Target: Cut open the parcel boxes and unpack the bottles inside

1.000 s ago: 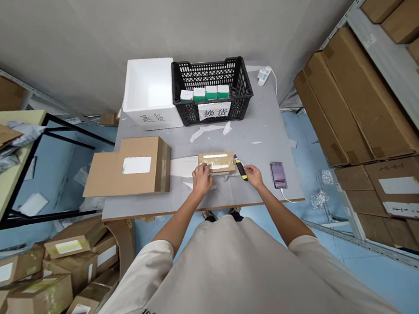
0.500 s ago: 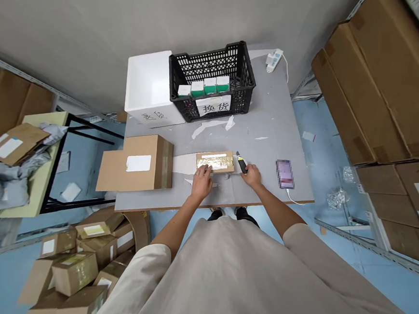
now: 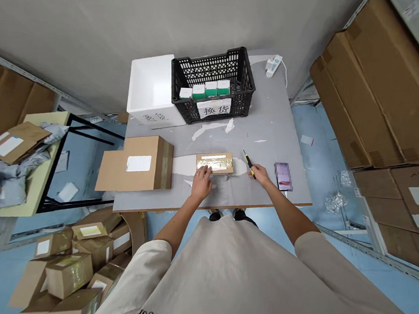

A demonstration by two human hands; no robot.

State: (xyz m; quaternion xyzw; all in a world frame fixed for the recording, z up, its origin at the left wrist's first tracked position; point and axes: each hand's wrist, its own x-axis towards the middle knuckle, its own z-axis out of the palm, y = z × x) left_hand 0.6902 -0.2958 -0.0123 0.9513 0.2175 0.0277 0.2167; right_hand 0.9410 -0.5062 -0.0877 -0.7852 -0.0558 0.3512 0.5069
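A small taped cardboard box (image 3: 224,162) lies flat near the middle of the table. My left hand (image 3: 201,183) is on its left front part, fingers bent over the top and pressing it to the tabletop. To the right of the box, my right hand (image 3: 260,174) is closed around a yellow and black utility knife (image 3: 248,163). The knife's tip points away from me, up and to the left, apart from the box. Part of its handle is hidden in my fingers.
A larger cardboard box (image 3: 141,164) stands at left. Behind are a white foam box (image 3: 146,86) and a black crate (image 3: 215,60) holding several white-and-green boxes (image 3: 211,88). A phone (image 3: 284,176) lies right, a power strip (image 3: 274,65) far back. Several cartons (image 3: 69,274) lie on the floor.
My right hand has moved right with the utility knife, away from the small box, and the knife is tilted more. My left hand stays on the box.
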